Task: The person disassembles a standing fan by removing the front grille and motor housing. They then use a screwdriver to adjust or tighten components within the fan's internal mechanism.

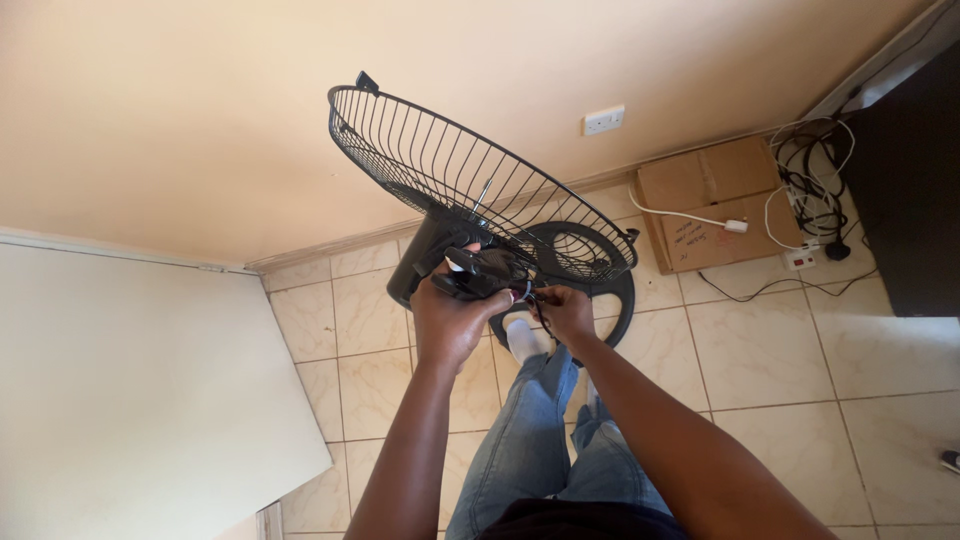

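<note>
Where the tiled floor (760,350) meets the cream wall (200,110), a flattened brown cardboard box (712,200) lies against the skirting, rectangular, with dark handwriting on its near flap and a white cable (690,214) running across it to a small white plug. Right of the box sits a tangle of black and white cords (810,180) and a white power strip (800,259); a white wall socket (603,120) is set above the skirting, left of the box. A pale door (130,390) fills the lower left. At the centre, the fan's black motor housing (425,255) is held up over the floor, with the wire guard (470,175) tilted above it, its rim rising toward the upper left. A round black base (600,290) lies on the tiles behind and below the guard. The left hand (450,315) is closed firmly around the housing from below, thumb on top. The right hand (565,310) sits just beside it, fingers pinched narrowly on something small and thin at the housing's rear; what it is cannot be told. Blue-jeaned legs (540,430) and a white sock (522,340) show beneath both arms.
</note>
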